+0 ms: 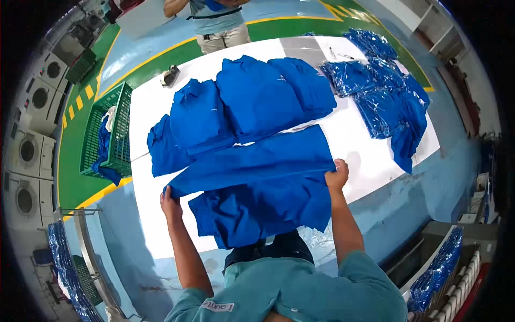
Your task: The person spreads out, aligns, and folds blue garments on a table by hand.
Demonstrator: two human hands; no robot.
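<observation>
A blue garment [257, 161] is stretched between my two hands at the near side of the white table. My left hand [170, 203] grips its left end. My right hand [337, 174] pinches the right end. The garment's lower part hangs in loose folds over the near table edge, in front of my body. Just beyond it, stacks of folded blue garments [260, 96] stand side by side, some close to the edge of the held cloth. My fingertips are partly hidden by the fabric.
Plastic-wrapped blue garments [378, 107] lie at the table's right. A green basket [120, 134] with cloth stands at its left. A small object [169, 77] and pens [343, 56] lie at the far side. Another person [220, 24] stands beyond the table. Washing machines [26, 150] line the left.
</observation>
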